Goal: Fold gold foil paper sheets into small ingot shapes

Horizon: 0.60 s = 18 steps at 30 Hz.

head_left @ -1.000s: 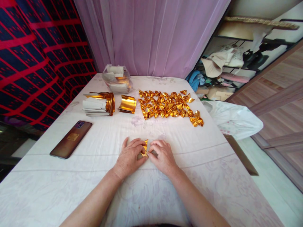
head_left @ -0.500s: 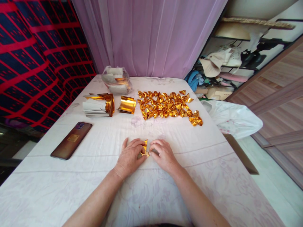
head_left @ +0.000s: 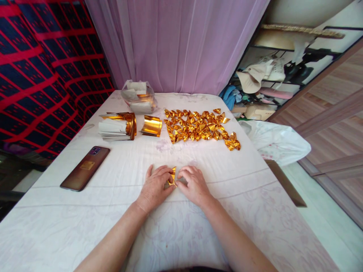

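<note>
Both pinching one gold foil piece (head_left: 172,177) against the worktop (head_left: 113,211) at near centre — left hand (head_left: 155,187) and right hand (head_left: 193,185) meeting over it, fold half-formed. Far side: large spread of folded gold pieces (head_left: 200,128) done — stack of unfolded sheets (head_left: 117,126) far left remaining.

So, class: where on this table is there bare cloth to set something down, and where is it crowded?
Bare: between the phone and left hand; right of the right hand. Crowded: far edge, with gold sheet stack, bag and folded gold pieces.
</note>
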Available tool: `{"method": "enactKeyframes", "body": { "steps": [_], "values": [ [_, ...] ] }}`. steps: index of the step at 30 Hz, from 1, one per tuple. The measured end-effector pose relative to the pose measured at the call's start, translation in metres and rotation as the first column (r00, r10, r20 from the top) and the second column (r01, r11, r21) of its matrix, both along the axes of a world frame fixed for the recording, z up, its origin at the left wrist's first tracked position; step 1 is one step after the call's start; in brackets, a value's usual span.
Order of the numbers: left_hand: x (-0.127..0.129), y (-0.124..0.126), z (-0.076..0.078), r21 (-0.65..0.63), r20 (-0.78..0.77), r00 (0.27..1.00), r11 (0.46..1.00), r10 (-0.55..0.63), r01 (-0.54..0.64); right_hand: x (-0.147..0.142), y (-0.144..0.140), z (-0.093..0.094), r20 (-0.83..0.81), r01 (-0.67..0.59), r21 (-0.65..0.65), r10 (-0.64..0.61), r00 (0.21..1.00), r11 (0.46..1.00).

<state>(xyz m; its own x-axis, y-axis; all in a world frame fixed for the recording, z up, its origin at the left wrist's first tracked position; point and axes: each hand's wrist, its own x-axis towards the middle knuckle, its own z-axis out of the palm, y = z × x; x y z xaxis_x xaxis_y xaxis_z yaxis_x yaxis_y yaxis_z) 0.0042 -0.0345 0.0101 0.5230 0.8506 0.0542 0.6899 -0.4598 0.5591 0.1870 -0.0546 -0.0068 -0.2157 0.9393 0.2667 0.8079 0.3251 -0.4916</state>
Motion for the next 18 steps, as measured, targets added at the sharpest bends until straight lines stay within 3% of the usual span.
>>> {"method": "enactKeyframes", "body": {
  "steps": [5, 9, 18],
  "values": [
    [0.0, -0.001, -0.001, 0.007, 0.0, 1.0, 1.0, -0.001, 0.001, 0.008, 0.002, -0.006, -0.063, -0.014, 0.076, 0.019, 0.998, 0.997],
    [-0.004, 0.001, 0.001, -0.007, -0.018, 0.999, 0.999, -0.032, 0.031, 0.019, 0.003, -0.009, -0.055, 0.083, 0.14, -0.076, 0.996, 0.987],
    [-0.012, 0.008, 0.007, 0.047, -0.073, 0.993, 0.995, -0.09, 0.093, 0.016, 0.001, -0.011, -0.069, 0.064, 0.061, -0.06, 0.996, 0.996]
  ]
}}
